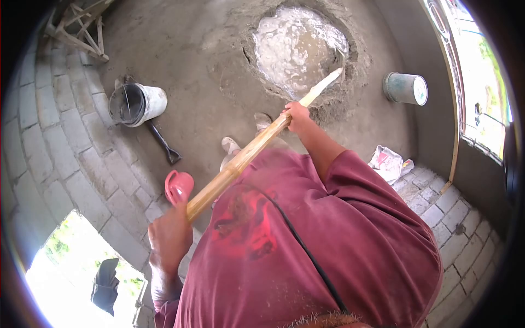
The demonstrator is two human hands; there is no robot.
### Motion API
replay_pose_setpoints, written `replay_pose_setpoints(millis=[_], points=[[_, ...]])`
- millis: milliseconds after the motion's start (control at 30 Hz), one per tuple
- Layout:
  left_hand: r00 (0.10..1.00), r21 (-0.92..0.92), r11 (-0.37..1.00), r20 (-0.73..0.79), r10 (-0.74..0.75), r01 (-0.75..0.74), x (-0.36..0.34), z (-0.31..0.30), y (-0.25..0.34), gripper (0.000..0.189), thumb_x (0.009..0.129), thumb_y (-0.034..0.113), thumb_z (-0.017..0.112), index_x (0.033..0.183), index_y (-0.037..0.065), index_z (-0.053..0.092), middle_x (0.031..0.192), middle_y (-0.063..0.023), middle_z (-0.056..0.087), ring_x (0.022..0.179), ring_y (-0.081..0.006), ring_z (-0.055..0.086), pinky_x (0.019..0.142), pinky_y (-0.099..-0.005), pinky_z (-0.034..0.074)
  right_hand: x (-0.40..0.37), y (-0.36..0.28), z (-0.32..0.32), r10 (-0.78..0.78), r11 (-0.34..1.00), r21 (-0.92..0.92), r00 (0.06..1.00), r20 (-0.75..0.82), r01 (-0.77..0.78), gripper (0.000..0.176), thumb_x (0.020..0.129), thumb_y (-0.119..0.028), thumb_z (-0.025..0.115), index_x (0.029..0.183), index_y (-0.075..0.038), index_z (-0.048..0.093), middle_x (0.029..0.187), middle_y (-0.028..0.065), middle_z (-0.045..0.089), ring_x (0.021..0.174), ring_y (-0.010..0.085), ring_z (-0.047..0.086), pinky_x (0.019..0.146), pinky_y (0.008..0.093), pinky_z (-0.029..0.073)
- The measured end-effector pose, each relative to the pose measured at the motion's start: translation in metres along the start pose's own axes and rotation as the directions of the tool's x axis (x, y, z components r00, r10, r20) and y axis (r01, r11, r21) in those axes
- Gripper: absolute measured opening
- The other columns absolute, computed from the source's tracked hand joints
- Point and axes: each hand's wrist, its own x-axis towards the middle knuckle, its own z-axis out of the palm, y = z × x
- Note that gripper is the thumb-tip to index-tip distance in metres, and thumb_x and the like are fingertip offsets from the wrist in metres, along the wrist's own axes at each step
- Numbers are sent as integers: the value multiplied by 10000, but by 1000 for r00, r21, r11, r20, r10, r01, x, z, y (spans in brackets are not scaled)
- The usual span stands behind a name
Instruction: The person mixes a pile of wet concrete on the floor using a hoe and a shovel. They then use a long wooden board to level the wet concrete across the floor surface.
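Observation:
My left hand (170,235) is wrapped around the near end of a long pale bamboo handle (240,160). Farther along it, my right hand (298,116) grips the same handle. The handle slants up to the right and narrows at the far end, right at the edge of a round pool of wet grey mix (292,46). Whatever lies beyond that tip is hidden in the mix. A ring of damp sand (328,112) surrounds the pool. Just past my left hand, a pink plastic dipper (179,186) overlaps my fingers in this view.
A white bucket (155,104) lies tipped at left, with a shovel's black handle (164,145) beside it. Another bucket (404,88) lies on its side near the right wall. A crumpled bag (389,163) rests by stacked blocks (432,216). A wooden frame (82,24) stands back left.

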Motion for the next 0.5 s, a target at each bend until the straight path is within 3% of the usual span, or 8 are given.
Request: replay_pose_setpoints(millis=[200, 300, 500], points=[[994, 2, 994, 32, -106, 106, -23, -18, -8, 169, 834, 92, 601, 1001, 89, 574, 838, -152, 672, 793, -392, 666, 700, -519, 501, -31, 23, 9, -1, 998, 56, 999, 36, -1, 149, 812, -37, 624, 928, 20, 549, 787, 160, 605, 679, 282, 616, 609, 440, 551], [985, -1, 986, 31, -168, 168, -27, -24, -11, 231, 758, 52, 645, 981, 78, 592, 843, -175, 671, 832, -407, 654, 753, -536, 485, -44, 20, 11, -2, 998, 60, 998, 55, -1, 165, 811, -29, 630, 944, 31, 552, 795, 162, 604, 690, 282, 617, 630, 434, 550], [968, 7, 971, 79, -238, 238, -39, -37, -22, 204, 772, 70, 633, 971, 90, 600, 864, -158, 685, 854, -405, 657, 771, -524, 485, -71, 25, 10, -17, 994, 107, 992, 123, 4, 198, 806, -3, 642, 973, 44, 547, 810, 159, 596, 713, 290, 622, 659, 424, 539]])
